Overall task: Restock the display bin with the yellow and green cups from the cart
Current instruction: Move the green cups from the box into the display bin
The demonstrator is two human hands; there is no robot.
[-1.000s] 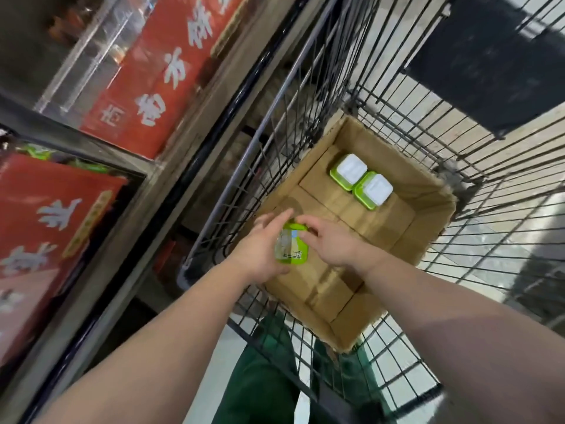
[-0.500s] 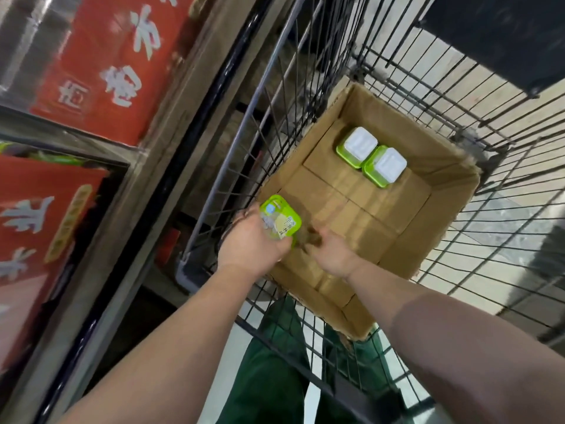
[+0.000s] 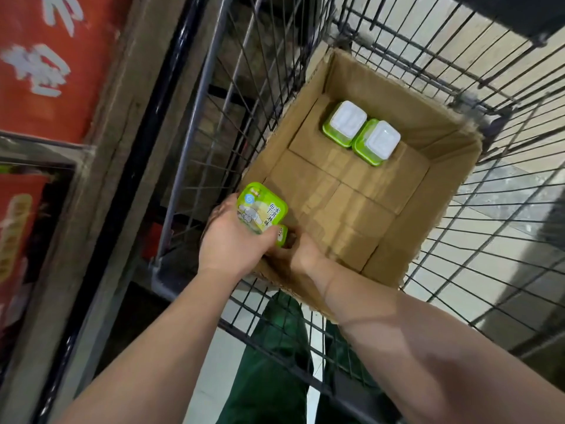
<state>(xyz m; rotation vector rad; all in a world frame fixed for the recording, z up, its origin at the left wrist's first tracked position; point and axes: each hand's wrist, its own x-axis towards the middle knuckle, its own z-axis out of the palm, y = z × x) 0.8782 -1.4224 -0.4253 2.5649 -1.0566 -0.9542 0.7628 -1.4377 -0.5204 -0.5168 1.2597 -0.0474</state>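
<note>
Wire cart (image 3: 382, 41) beside red signage at frame left, cardboard box (image 3: 443, 209) inside. Left hand (image 3: 235, 240) clasping a yellow-green cup (image 3: 260, 206) at box's lower-left rim; right hand (image 3: 301, 250) grasping a second cup (image 3: 282, 235) below. Two upturned cups (image 3: 360, 133) left, upper box. Nearly emptied; display bin unseen.

Head camera looks steeply down into cart (image 3: 458, 96).

4 green cups (image 3: 261, 209), 1 cardboard box (image 3: 452, 185), 1 wire cart (image 3: 195, 117), 2 hands (image 3: 232, 240).
</note>
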